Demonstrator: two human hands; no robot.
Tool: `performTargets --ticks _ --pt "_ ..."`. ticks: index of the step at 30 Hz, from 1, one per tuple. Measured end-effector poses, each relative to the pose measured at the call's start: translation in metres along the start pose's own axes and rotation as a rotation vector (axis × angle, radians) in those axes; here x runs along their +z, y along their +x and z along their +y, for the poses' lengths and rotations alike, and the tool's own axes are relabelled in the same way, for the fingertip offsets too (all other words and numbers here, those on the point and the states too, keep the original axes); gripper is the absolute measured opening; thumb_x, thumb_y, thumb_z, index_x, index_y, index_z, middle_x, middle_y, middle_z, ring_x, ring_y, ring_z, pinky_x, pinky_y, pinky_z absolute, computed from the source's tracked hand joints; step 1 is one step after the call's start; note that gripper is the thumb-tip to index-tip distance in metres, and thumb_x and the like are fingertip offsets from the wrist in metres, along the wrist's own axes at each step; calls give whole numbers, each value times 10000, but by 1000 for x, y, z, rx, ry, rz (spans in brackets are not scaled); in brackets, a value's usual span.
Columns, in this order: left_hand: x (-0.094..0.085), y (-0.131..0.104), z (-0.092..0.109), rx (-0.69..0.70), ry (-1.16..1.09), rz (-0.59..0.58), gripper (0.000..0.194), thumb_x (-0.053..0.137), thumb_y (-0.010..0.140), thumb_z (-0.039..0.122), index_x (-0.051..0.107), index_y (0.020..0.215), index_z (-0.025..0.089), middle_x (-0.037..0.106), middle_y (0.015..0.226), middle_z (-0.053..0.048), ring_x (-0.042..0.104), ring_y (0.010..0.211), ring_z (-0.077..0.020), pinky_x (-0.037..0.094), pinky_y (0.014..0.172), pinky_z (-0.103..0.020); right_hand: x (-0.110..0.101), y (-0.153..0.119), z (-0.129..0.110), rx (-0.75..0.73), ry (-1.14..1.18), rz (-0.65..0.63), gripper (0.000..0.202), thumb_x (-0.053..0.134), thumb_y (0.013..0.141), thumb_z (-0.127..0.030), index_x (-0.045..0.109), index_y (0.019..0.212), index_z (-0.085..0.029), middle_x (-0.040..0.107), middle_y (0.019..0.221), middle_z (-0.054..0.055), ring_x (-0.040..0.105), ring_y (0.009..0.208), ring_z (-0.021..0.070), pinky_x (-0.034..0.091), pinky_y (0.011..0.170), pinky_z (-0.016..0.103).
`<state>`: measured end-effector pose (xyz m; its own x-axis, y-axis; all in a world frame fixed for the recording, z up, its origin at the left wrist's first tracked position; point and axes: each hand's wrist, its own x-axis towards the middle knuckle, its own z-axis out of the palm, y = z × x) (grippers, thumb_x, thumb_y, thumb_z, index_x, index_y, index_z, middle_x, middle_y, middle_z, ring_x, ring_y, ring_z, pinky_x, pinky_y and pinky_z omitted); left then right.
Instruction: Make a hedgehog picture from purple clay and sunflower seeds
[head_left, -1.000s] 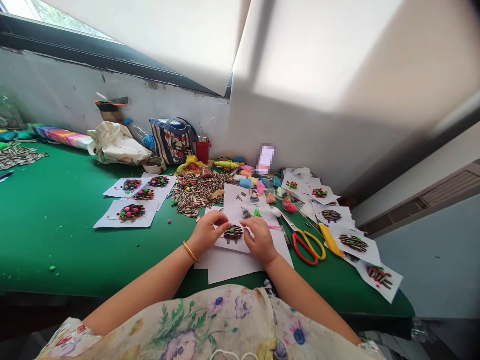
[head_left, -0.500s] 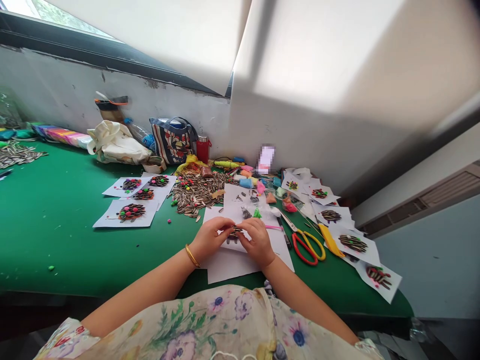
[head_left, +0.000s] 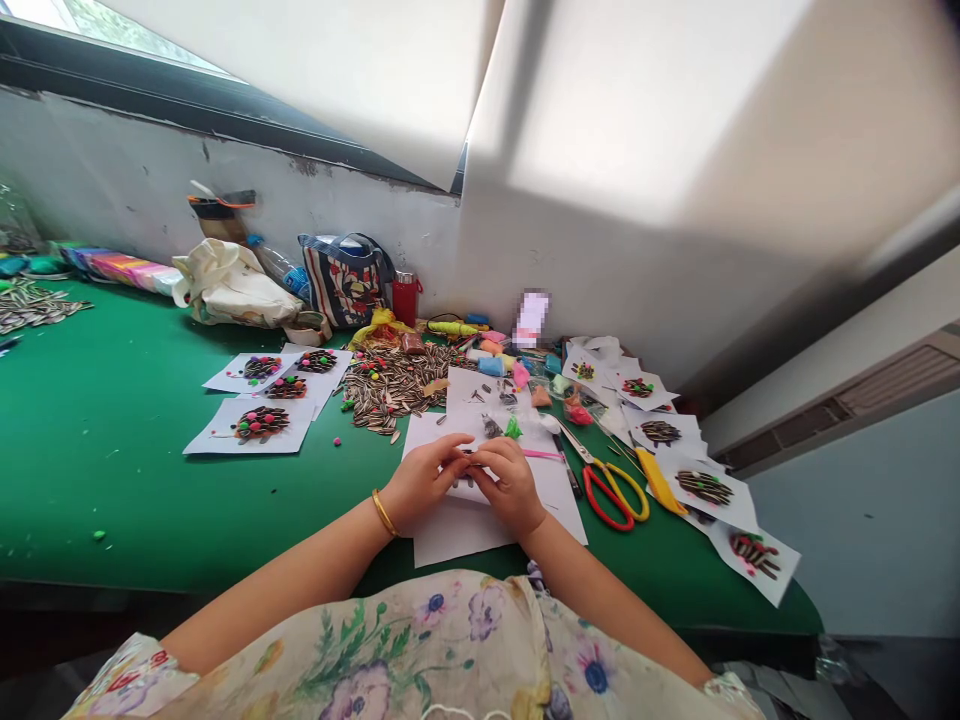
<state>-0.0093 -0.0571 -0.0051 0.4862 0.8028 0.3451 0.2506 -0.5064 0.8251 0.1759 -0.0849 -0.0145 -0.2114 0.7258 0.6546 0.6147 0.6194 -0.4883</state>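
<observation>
My left hand [head_left: 427, 482], with a gold bangle at the wrist, is closed, its thumb and fingertips bent inward. Opposite it, my right hand [head_left: 511, 485] is also closed, and the fingertips of both almost meet. Between and under them is a small figure of striped sunflower seeds [head_left: 465, 481], mostly covered by my fingers. It is over white paper sheets [head_left: 465, 540] on the green table. Just beyond my hands, a grey lump [head_left: 492, 426] and a green lump of clay [head_left: 514, 427] rest on the paper.
Red-and-yellow scissors [head_left: 611, 490] and a yellow-handled tool [head_left: 660, 482] lie at my right. A sunflower seed pile [head_left: 397, 385] is beyond my left hand. Finished-looking seed hedgehogs on paper [head_left: 259, 425] lie left, others [head_left: 705, 488] along the right edge. Bags [head_left: 349, 285] stand by the wall.
My fingertips have closed in slightly, and the right fingers lie lower over the seed figure, covering more of it. The view has shifted very slightly.
</observation>
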Motion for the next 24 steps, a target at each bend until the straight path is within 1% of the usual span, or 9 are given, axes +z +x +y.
performTargets --ticks 3,6,9,12,14,16,20,24 --pt "-1 0 0 6 9 -4 325 485 950 336 557 1250 233 724 895 -24 653 758 -156 490 751 -280 0 -1 0 6 14 -4 133 578 926 -310 698 935 -252 670 905 49 601 896 208 490 831 386" --pt "-5 1 -2 -1 34 55 319 461 961 336 558 1246 230 716 890 -23 656 789 -159 487 771 -280 -4 -1 6 68 -13 18 149 562 927 -325 686 932 -242 671 927 54 597 925 221 475 866 402" --pt "-10 5 -6 -27 106 143 290 469 955 354 603 1171 215 709 890 -36 660 813 -174 484 772 -287 -12 -1 21 153 -66 73 158 531 930 -298 671 917 -226 674 913 53 588 924 222 457 875 397" --pt "-15 9 -12 -60 136 203 259 491 942 366 638 1079 204 708 949 -56 666 857 -186 488 785 -292 -18 -1 38 229 -132 100 129 547 895 -260 668 901 -215 679 911 57 581 920 231 446 851 384" --pt "-17 11 -15 -70 143 222 242 498 937 359 647 1043 201 708 969 -60 664 878 -189 491 796 -293 -19 -2 45 275 -173 71 117 560 869 -240 671 889 -212 679 921 59 576 923 234 433 845 376" --pt "-18 13 -17 -66 156 230 226 499 932 342 651 1020 199 709 963 -58 660 885 -191 493 799 -296 -19 -2 46 316 -230 7 121 565 861 -233 683 876 -211 675 936 58 566 931 229 408 854 364" --pt "-18 14 -20 -57 186 236 201 513 916 319 660 985 201 709 954 -46 657 876 -189 501 789 -299 -15 -2 37 378 -399 -108 147 580 880 -247 725 880 -225 661 952 48 529 969 218 328 875 354" --pt "-17 15 -24 -57 202 236 197 517 912 315 668 978 208 711 944 -35 659 861 -181 509 776 -288 -13 -1 34 398 -488 -150 183 567 901 -256 750 910 -247 656 943 47 503 968 217 294 847 348"
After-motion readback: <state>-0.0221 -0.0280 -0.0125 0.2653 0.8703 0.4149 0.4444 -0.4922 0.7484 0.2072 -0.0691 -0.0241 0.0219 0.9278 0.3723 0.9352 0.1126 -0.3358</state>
